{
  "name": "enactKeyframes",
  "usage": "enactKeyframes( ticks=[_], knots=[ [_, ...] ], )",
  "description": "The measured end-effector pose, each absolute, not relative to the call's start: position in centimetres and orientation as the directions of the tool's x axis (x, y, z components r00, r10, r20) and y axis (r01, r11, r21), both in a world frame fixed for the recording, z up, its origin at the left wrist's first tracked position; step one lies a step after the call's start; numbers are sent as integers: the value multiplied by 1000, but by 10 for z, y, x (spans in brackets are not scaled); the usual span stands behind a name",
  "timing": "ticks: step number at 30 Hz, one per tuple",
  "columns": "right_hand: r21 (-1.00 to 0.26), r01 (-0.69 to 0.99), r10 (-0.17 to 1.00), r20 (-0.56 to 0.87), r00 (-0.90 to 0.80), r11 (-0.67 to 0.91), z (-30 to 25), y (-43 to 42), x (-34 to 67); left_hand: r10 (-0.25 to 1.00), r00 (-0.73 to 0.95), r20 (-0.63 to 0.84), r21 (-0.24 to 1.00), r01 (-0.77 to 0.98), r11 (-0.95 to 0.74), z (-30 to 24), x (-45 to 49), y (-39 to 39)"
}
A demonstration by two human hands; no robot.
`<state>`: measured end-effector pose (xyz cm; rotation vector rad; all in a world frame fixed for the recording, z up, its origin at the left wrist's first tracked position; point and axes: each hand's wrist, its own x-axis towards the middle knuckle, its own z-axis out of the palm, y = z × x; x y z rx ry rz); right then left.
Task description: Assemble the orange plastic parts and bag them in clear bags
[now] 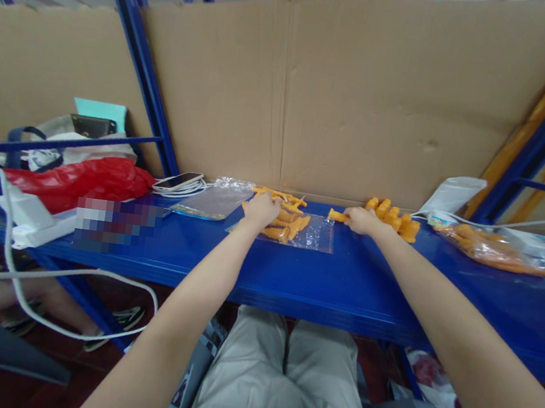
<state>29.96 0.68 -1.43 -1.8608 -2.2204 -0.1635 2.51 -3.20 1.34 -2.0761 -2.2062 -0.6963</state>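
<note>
My right hand (360, 220) pinches a small orange plastic piece (336, 216) above the blue shelf; its narrow end points left. Just right of that hand, several similar orange pieces (394, 219) stand grouped in rows. My left hand (260, 209) is closed among loose orange parts (290, 225), which lie on a clear plastic bag (321, 235). Longer, thin orange parts (295, 200) lie behind its fingers. What the left fingers grip, if anything, is hidden.
Flat clear bags (218, 199), a phone (182, 181) with white cable and a red plastic bag (86, 182) lie leftward. Rightward rests a bag of orange parts (490, 247). Cardboard (355, 95) backs the blue shelf (312, 288). Another person's leg (56, 303) shows lower left.
</note>
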Motion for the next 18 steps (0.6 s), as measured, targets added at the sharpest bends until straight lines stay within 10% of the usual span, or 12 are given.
enactKeyframes(
  ticks=[7,18],
  knots=[
    [-28,1000,975,224,8,-2,31,-31,302,932,-195,307,263,958,114,18,13,-30],
    [-352,852,913,25,-406,388,28,-46,280,958,-241,158,238,950,200,15,-13,-20]
  ],
)
